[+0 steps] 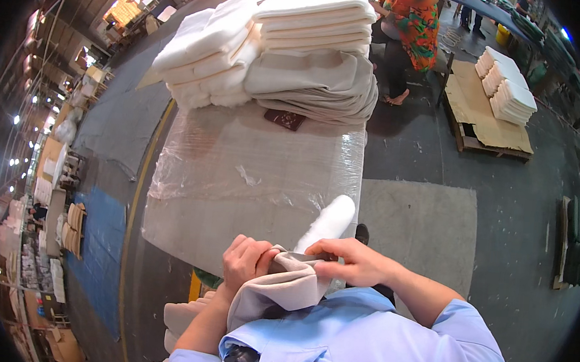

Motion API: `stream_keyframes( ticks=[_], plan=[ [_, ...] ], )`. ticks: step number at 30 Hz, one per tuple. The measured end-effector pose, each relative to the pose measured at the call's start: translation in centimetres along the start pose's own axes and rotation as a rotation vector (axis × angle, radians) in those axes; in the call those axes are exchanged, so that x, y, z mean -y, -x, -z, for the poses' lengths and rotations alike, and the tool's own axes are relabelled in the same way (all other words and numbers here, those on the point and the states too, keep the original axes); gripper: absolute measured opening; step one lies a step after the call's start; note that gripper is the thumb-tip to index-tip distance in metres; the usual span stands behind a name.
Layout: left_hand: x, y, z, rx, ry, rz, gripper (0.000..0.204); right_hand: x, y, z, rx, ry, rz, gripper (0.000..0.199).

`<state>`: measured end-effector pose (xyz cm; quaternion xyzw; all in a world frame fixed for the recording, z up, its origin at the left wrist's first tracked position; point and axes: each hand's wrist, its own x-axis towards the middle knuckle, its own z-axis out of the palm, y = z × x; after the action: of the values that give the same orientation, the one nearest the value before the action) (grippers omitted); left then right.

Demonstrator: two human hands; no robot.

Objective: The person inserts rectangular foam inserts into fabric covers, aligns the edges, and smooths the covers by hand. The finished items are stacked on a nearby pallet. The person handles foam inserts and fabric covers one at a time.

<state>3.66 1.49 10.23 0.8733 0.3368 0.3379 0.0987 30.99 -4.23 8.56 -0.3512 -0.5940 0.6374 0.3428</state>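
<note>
In front of my chest I hold a beige fabric cover (281, 287), its open edge pulled up into folds. My left hand (245, 264) is closed around the left side of that edge. My right hand (351, 261) pinches the right side, thumb outside and the fingers partly hidden in the opening. A white fluffy padding roll (329, 221) sticks up just beyond my right hand; its lower end is hidden behind the fabric and fingers. Beyond my hands lies a work surface (238, 157) wrapped in clear plastic film.
Stacked white padding (314, 21) and folded grey-beige covers (310, 81) fill the far end, near a small dark red item (285, 119). More beige pieces (179, 318) are piled by my left arm. Right, a pallet (467, 106) bears white stacks. A person (408, 34) stands beyond.
</note>
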Motion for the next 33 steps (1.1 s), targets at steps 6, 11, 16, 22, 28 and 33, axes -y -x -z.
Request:
stream_keyframes(
  ticks=[6,11,16,22,28,33],
  plan=[
    [0.5,1.4,-1.9,0.026,0.272,0.21,0.017,-2.6,-0.2,2.2,0.067,-0.124,-0.068,0.027],
    [-0.1,-2.0,-0.9,0.406,1.534,1.108,0.023,-1.4,-0.1,0.8,-0.272,0.397,0.154,0.015],
    [6.5,0.5,-0.7,0.875,1.709,1.006,0.018,-2.4,-1.3,-0.7,-0.361,0.49,0.435,0.014],
    [3.5,-1.9,-0.4,1.121,1.186,1.011,0.03,-3.1,-0.6,-1.5,-0.195,-0.14,0.133,0.011],
    [5.9,-0.7,-1.6,0.667,0.744,0.702,0.036,-3.9,-1.1,-1.3,-0.22,-0.058,0.093,0.01],
    [5.5,-2.8,-3.1,0.517,1.107,0.722,0.022,-3.8,-0.7,-1.3,-0.428,0.311,0.149,0.009]
  ],
)
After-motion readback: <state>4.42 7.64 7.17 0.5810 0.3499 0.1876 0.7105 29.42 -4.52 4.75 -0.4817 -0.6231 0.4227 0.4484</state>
